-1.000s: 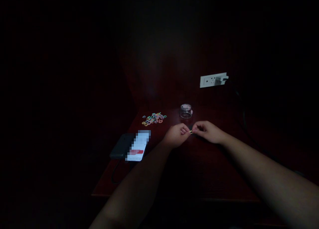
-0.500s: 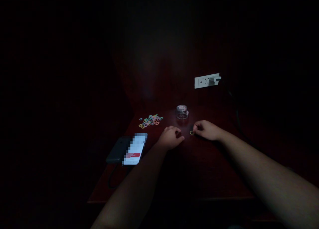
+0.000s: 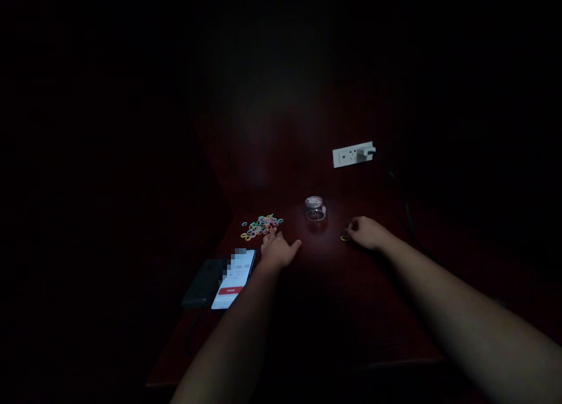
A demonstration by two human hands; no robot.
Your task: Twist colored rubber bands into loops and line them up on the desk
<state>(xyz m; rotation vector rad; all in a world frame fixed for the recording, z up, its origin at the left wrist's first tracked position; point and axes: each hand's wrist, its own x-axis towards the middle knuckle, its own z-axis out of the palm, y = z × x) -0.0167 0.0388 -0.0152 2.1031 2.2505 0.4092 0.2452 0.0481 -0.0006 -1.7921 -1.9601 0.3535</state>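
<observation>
My left hand (image 3: 279, 250) reaches to the near right edge of a pile of small coloured elastic hair bands (image 3: 264, 223), its thumb spread away from the fingers. Its fingertips overlap the closest bands, and touch cannot be confirmed. Further right, my right hand (image 3: 363, 233) is low over the table with its fingers curled together; what they pinch, if anything, is too dark to make out. A yellow hair band (image 3: 345, 238) lies on the table just left of those fingertips. Behind and between the hands stands a clear round jar (image 3: 315, 209) with a pale patterned lid.
A lit phone (image 3: 232, 281) with a red button on its screen lies left of my left forearm, against a dark power bank (image 3: 202, 284). On the back wall, a white socket panel (image 3: 346, 156) holds a plug with a cable. The dark red table (image 3: 333, 316) has its edge in front.
My left hand has moved left to the hair band pile and its fingers have stretched out. My right hand stays beside the yellow band. The view has shifted slightly.
</observation>
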